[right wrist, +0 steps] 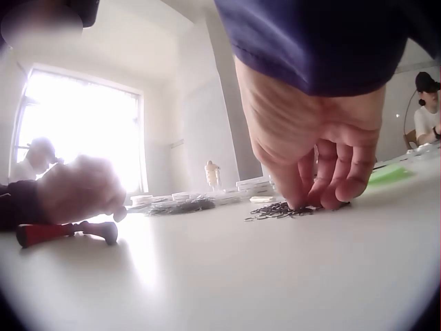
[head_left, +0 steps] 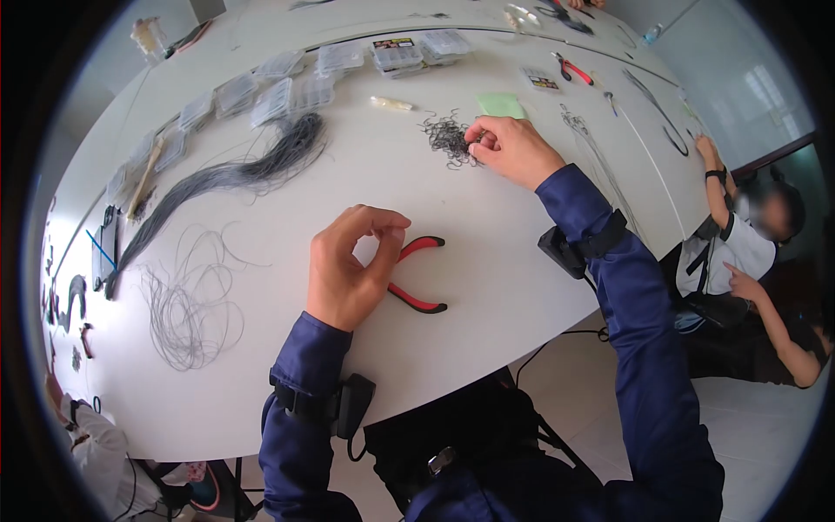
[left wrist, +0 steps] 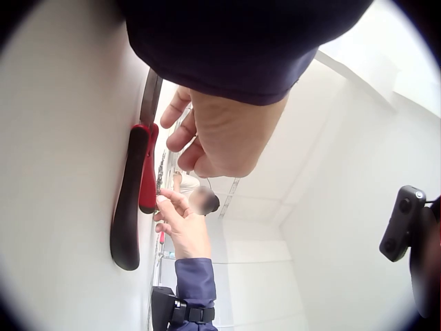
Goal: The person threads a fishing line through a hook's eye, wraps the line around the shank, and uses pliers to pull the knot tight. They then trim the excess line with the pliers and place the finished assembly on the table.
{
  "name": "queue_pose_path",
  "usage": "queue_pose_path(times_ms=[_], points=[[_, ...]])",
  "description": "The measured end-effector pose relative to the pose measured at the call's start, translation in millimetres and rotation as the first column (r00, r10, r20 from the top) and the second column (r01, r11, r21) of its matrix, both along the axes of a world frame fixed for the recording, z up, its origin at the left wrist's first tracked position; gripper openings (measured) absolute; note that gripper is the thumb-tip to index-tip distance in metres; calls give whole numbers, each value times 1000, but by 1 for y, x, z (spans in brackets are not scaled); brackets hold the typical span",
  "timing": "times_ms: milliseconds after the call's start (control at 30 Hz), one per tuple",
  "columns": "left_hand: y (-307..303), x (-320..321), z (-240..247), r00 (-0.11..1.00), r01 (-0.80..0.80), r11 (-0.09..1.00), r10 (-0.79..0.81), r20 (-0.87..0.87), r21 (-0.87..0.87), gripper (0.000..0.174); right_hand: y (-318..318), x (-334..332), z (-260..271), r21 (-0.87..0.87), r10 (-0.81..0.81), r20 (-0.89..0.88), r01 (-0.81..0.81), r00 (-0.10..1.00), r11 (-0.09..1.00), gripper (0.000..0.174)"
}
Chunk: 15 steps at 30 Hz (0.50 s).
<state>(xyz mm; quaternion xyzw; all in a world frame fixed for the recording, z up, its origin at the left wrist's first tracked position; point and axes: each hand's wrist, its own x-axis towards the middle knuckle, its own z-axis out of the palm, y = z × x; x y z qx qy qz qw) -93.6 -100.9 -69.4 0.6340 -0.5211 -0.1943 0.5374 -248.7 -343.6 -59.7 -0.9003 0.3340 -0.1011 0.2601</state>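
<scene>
My right hand (head_left: pixel 513 150) is at a pile of small dark fish hooks (head_left: pixel 446 137), its bent fingers pointing down. Thumb and fingertips pinch among the hooks (right wrist: pixel 275 211) at the pile's right edge. Over the table, my left hand (head_left: pixel 352 261) has its fingers bent, with thumb and index tips brought together; I cannot tell whether something thin is between them. Red and black pliers (head_left: pixel 422 304) lie under and beside the left hand, handles spread to the right. In the left wrist view the pliers' handles (left wrist: pixel 129 200) are close by the left fingers.
A long bundle of grey wire strands (head_left: pixel 217 178) and a loose coil of wire (head_left: pixel 187 309) lie to the left. Clear plastic boxes (head_left: pixel 339 57) line the back. Beyond the hooks are a green paper (head_left: pixel 500 105) and more red-handled pliers (head_left: pixel 576 72). Another person sits at right.
</scene>
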Motion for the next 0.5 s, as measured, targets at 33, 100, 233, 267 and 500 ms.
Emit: queue_pose_path(times_ms=[33,100,233,267,500], points=[[0,0,0,1000,-2,1000,2,-2,-1,8,-1,0,-2,-14,-6,15,6,1000,1000,15],[0,0,-1,1000,-8,1000,8,-7,-3,9,-3,1,-9,-43,-17,46,19,999,999,14],[0,1,-3,1000,-6,1000,6,-8,-4,9,-4,1,-16,-10,-48,81,49,996,999,15],[-1,2,-4,1000,-12,1000,12,-7,-6,10,-3,0,-16,-3,-53,84,53,995,999,16],[-1,2,-5,1000,-26,1000,26,-15,-2,10,9,-3,-8,47,-98,157,92,983,995,20]])
